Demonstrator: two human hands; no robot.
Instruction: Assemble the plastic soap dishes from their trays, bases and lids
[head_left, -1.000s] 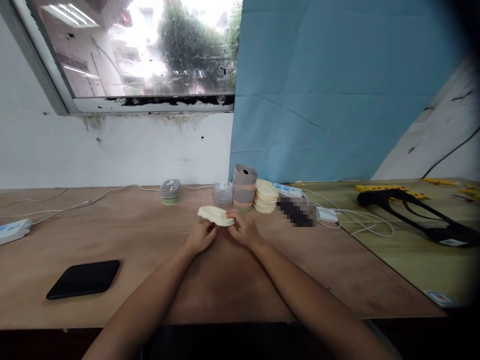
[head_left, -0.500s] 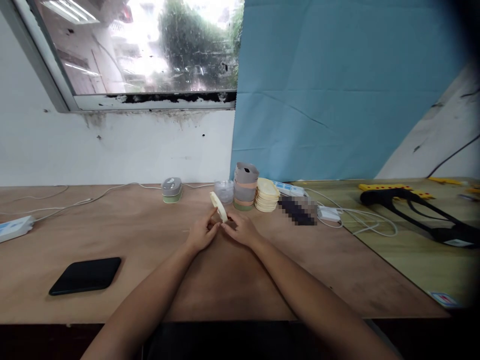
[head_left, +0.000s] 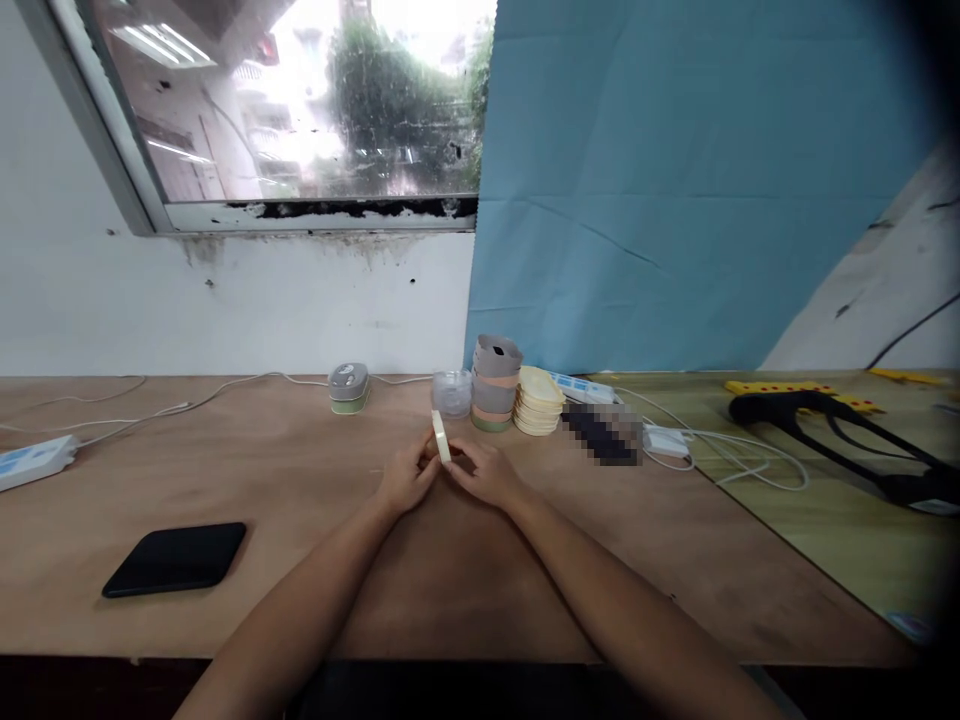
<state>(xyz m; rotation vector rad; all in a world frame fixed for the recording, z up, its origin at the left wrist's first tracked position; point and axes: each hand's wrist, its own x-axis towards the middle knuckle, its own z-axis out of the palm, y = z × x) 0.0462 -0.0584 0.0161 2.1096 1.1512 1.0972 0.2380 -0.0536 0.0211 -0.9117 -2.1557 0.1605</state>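
A: Begin at the near edge.
B: A flat black case [head_left: 176, 560] lies on the brown surface [head_left: 262, 460], to the left of the forearms and well apart from them.

A: The hands?
B: Left-hand grip [head_left: 409, 474] and right-hand grip [head_left: 489, 474] meet at the middle, above the surface. Between them is a thin cream piece [head_left: 441, 436].

A: State of each?
B: Left: fingers and thumb closed down to the thickness of the piece, on its left side. Right: thumb and fingertips drawn together at its lower right, holding it too. How firmly, I cannot tell.

A: Orientation?
B: Edge toward the viewer, its visible length near upright, top tipped slightly left. Neither hand is clearly nearer; both touch it. The broad faces are turned aside and cannot be inspected.

A: Beyond?
B: Past the hands, a clear container [head_left: 452, 395] stands just beside a stack of grey and peach containers [head_left: 495, 385]. Right of that, a stack of cream lids [head_left: 538, 403]. Farther left, apart, a grey-and-green box [head_left: 349, 388].
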